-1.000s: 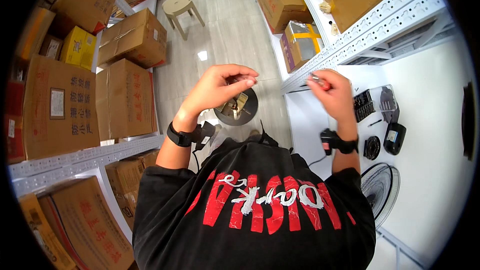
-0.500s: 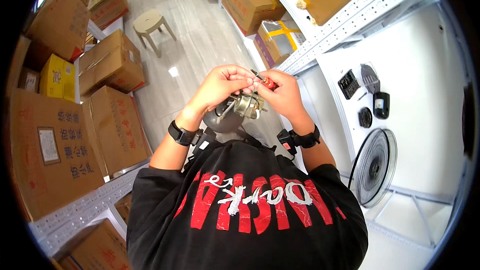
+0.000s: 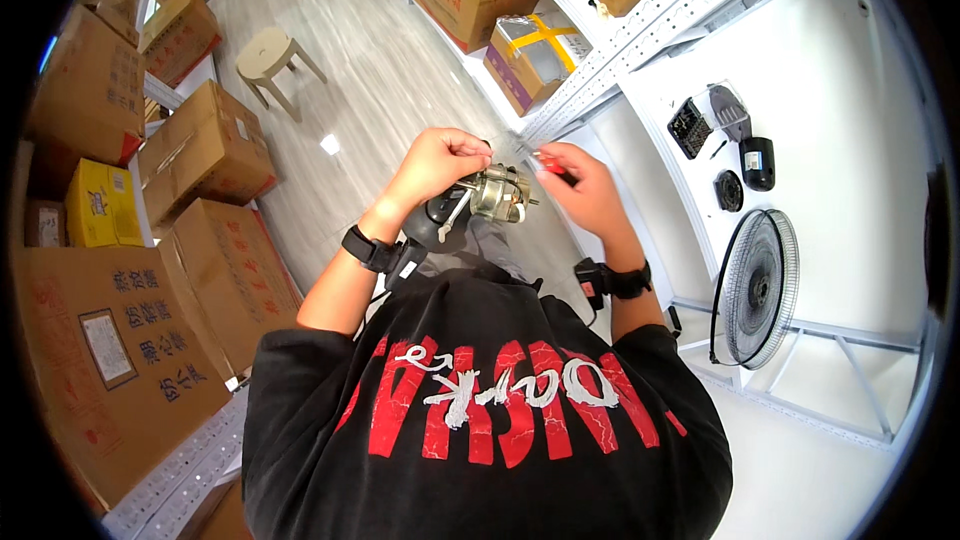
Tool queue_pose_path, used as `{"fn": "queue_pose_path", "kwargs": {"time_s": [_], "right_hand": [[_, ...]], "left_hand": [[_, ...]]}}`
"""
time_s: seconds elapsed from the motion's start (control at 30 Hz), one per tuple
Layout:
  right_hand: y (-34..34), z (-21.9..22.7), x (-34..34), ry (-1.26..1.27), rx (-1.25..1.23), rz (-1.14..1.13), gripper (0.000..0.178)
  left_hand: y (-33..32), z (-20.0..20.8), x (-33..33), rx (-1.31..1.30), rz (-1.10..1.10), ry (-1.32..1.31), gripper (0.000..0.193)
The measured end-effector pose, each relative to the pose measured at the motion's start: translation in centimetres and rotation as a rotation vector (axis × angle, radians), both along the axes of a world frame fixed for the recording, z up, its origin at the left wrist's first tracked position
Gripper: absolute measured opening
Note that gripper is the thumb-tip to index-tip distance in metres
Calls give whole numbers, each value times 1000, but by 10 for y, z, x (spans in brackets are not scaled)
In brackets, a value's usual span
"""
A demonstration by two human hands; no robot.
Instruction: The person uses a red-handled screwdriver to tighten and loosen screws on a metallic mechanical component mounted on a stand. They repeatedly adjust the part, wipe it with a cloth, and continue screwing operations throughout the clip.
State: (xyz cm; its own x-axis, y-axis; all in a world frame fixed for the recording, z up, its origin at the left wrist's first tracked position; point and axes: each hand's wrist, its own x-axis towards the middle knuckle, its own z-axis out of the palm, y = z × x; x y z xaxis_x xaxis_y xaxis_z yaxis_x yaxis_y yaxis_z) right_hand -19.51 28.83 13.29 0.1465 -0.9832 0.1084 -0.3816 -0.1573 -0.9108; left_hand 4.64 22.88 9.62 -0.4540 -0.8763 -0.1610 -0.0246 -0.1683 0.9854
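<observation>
A fan motor with a bare metal casing and a thin shaft sits just in front of my chest. Behind and left of it is a rounded black housing. My left hand is pinched closed at the motor's upper left; a small dark bit shows at the fingertips, too small to name. To the right of the motor, and apart from it, my right hand is closed around a red-handled screwdriver. Part of its handle is hidden by my fingers.
On the white shelf at right lie a round wire fan grille, a black cylindrical part, a black round part and a dark tray of small parts. Cardboard boxes line the left shelves. A beige stool stands on the floor ahead.
My right hand has drawn away rightward with the screwdriver, leaving a gap between the hands. My left hand stays near the motor. The view has shifted slightly.
</observation>
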Motion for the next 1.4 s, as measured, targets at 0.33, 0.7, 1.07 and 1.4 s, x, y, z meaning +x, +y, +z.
{"fn": "queue_pose_path", "kwargs": {"time_s": [0.33, 0.7, 1.07, 1.4], "right_hand": [[39, -7, -55, 294, 118, -96, 23], [22, -10, -57, 352, 126, 42, 25], [24, -24, -58, 345, 64, 58, 25], [26, -22, -58, 361, 47, 55, 22]], "left_hand": [[-2, -21, -15, -338, -57, -80, 9], [-27, 6, -20, -226, -318, -242, 6], [-37, 24, -36, -263, -439, -475, 10], [-36, 27, -42, -330, -487, -505, 11]]}}
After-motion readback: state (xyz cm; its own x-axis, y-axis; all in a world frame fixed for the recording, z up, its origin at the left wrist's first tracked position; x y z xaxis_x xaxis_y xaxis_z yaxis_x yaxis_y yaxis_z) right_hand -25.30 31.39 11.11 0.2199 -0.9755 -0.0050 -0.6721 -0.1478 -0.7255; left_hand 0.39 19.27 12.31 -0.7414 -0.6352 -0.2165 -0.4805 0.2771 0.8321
